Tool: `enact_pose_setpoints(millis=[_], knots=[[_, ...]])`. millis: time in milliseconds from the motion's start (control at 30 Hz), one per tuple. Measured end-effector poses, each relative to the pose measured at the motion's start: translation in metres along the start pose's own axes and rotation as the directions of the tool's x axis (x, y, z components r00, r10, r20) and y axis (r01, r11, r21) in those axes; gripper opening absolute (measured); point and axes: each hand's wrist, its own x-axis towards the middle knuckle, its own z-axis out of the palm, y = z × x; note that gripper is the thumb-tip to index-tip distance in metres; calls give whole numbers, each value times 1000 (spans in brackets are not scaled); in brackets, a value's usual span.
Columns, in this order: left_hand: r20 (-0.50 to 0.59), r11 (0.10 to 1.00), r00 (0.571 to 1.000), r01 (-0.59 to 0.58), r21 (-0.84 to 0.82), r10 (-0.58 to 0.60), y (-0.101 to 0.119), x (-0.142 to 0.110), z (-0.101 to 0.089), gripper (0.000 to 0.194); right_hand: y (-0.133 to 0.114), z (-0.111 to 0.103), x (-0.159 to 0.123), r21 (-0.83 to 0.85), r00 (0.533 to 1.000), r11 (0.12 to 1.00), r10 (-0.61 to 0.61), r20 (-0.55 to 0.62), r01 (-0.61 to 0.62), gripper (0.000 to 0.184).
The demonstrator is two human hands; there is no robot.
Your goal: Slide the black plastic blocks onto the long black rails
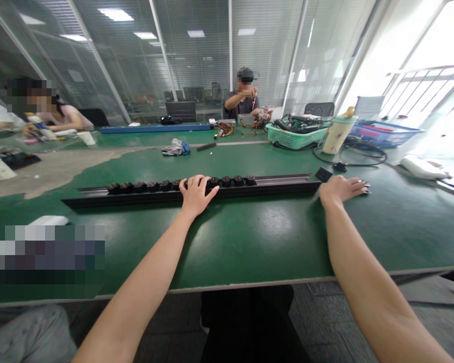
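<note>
Modules [153,186], round and black, are lining the long black metal-looking channel [136,201] at twelve o'clock on the green tabletop [242,252], seemingly leaving its three-o'clock stretch unfilled, while the left hand [194,196] is resting over them, fingers apart, and the right hand [340,189] is hiding any grip.

Long black rail [136,200] lying across green table [257,257]

Left hand [197,195] spread over the rail near mid-length, fingers on its row of round black parts [153,186]; right hand [342,188] just beside the rail's right end, small shiny piece [367,187] at its fingertips, too small to make out; dark flat piece [324,174] just beyond that wrist; farther off, crumpled cloth [176,147], green basket [295,140] heaped with dark cables [300,122], pale lidded cup [337,136]; co-worker [245,103] at the far side
</note>
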Motion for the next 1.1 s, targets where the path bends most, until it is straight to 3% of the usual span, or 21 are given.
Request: enact_pose_setpoints(millis=[33,100,167,267,333,400,533,567,633,833,1100], knots=[[-2,1000,1000,-1,-2,1,0,0,0,47,-2,-1,0,-3,994,994,106,-17,-106,43],[2,1000,1000,2,0,-2,0,0,0,47,-11,-7,-1,30,998,998,52,-30,-51,43],[12,1000,1000,8,9,-8,0,0,0,47,-25,-14,-9,90,992,988,-123,-31,125,42],[19,1000,1000,15,19,-16,0,1,1,46,-54,-21,-34,217,923,901,-386,0,377,40],[13,1000,1000,14,18,-14,1,0,1,46,-74,-20,-56,330,849,806,-528,28,491,41],[4,1000,1000,9,16,-9,0,0,2,46,-92,-16,-78,469,742,676,-667,62,569,42],[-11,1000,1000,-1,29,2,-1,0,3,45,-120,-3,-101,673,503,386,-864,25,631,41],[-20,999,1000,-4,34,4,-1,0,3,46,-125,0,-103,696,480,349,-877,7,628,40],[-28,999,1000,-6,41,7,-1,0,3,46,-134,5,-106,702,495,355,-869,4,618,35],[-6,999,1000,9,39,-9,1,-1,1,45,-140,10,-115,704,606,425,-796,-9,568,25],[-18,999,1000,6,37,-5,0,-1,4,46,-138,9,-124,687,632,438,-774,-38,579,33]])
